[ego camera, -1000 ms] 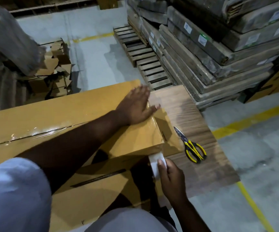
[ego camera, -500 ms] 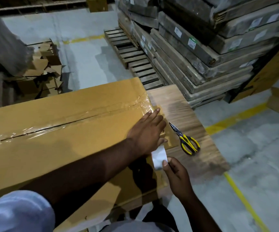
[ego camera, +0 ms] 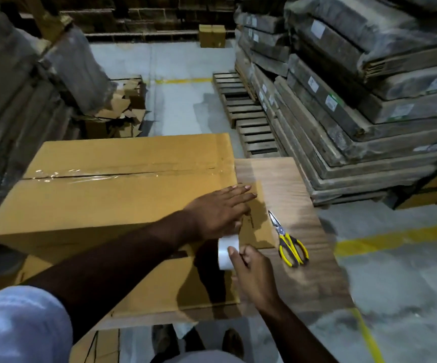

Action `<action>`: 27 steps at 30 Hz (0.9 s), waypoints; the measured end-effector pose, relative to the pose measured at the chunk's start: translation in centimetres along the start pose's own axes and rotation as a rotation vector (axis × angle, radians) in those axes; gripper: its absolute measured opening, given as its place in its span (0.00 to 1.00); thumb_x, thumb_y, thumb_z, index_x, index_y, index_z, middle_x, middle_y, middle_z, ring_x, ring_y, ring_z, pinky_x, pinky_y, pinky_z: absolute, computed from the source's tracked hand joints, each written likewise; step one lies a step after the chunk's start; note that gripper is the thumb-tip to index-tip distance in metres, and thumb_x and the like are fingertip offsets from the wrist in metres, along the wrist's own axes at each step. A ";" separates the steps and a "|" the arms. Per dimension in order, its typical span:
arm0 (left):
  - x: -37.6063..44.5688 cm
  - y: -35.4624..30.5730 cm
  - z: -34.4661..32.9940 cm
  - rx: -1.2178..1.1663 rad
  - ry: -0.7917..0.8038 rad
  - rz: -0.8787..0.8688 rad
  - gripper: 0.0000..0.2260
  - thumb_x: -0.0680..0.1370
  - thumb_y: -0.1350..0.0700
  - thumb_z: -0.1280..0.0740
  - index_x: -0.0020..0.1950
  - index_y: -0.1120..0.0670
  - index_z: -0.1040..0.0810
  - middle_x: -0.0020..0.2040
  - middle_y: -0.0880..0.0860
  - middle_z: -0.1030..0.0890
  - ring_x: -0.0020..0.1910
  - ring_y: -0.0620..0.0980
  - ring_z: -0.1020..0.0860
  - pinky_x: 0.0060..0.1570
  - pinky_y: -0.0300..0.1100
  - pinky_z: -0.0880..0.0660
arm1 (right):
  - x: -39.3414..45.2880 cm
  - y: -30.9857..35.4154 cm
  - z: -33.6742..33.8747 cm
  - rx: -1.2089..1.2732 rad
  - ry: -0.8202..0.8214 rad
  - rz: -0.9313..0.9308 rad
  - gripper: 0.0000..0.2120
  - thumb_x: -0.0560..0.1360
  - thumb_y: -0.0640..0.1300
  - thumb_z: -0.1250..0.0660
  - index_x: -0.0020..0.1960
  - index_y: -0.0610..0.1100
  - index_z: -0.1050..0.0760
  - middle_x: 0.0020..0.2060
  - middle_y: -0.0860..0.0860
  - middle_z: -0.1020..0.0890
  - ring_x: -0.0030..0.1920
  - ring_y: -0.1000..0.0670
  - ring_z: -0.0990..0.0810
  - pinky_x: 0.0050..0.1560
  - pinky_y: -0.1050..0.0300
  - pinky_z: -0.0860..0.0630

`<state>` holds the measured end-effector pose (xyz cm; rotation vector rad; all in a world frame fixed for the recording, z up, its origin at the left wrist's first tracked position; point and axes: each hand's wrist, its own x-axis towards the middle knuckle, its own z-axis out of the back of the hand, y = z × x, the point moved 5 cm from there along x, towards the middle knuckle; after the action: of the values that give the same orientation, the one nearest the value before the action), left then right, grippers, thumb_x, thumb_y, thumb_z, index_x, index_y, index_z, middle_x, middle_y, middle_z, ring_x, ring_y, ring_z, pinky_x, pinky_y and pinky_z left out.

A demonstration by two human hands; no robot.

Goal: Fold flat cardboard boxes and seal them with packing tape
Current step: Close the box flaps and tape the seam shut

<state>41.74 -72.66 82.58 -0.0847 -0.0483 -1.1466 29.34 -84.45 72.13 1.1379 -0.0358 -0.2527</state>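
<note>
On a wood-grain desk (ego camera: 285,179) in a dim warehouse, a person tapes shut a large cardboard box (ego camera: 107,205). Clear packing tape already runs along the box's top seam (ego camera: 123,175), where the two flaps meet, and that strip looks pressed down from end to end. The left hand (ego camera: 217,213) lies flat on the box near its right edge, fingers straight and together, pressing the cardboard and grasping nothing. Just below it, at the box's near right corner, the right hand (ego camera: 254,273) grips a roll of tape (ego camera: 228,251), thumb on the roll's white face and fingers curled behind it. Whether a length of tape is stretched from the roll to the box cannot be made out.

Yellow-handled scissors (ego camera: 289,243) lie closed on the desk just beside the box, apart from both hands. More flat cardboard (ego camera: 102,344) shows under the desk's near edge, and a heap of cardboard scraps (ego camera: 123,116) sits on the floor beyond. Wrapped stacks of boards (ego camera: 369,100) and a wooden pallet (ego camera: 249,121) fill the right side of the room.

By the look of it, the folding and the main top seam are finished on this box; the end of the run at the right side appears to remain, along with cutting the tape.
</note>
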 end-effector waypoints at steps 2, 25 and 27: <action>-0.2 -0.4 0.1 -0.002 -0.012 0.078 0.24 0.86 0.45 0.41 0.79 0.57 0.32 0.84 0.57 0.44 0.84 0.55 0.50 0.82 0.50 0.52 | -0.2 0.2 0.1 0.043 0.057 0.002 0.16 0.79 0.63 0.33 0.40 0.55 0.27 0.28 0.57 0.24 0.33 0.58 0.25 0.40 0.42 0.17; -5.0 -8.3 -7.0 -1.421 -0.750 1.476 0.22 0.76 0.50 0.22 0.64 0.53 0.28 0.56 0.55 0.17 0.50 0.52 0.15 0.39 0.41 0.19 | 8.5 -14.3 11.3 -0.794 -0.028 -0.336 0.26 0.73 0.61 0.25 0.53 0.39 0.20 0.53 0.37 0.16 0.57 0.35 0.17 0.54 0.47 0.21; -5.1 -8.2 -7.2 -1.437 -0.705 1.516 0.20 0.76 0.51 0.22 0.62 0.52 0.27 0.55 0.56 0.16 0.49 0.55 0.15 0.38 0.44 0.19 | 9.0 -14.4 11.5 -0.768 0.024 -0.307 0.25 0.73 0.61 0.25 0.49 0.38 0.19 0.51 0.37 0.15 0.56 0.35 0.16 0.53 0.48 0.21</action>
<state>32.19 -72.04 75.36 -1.5139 0.2026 0.6010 33.71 -102.38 63.10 0.3753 0.2423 -0.4761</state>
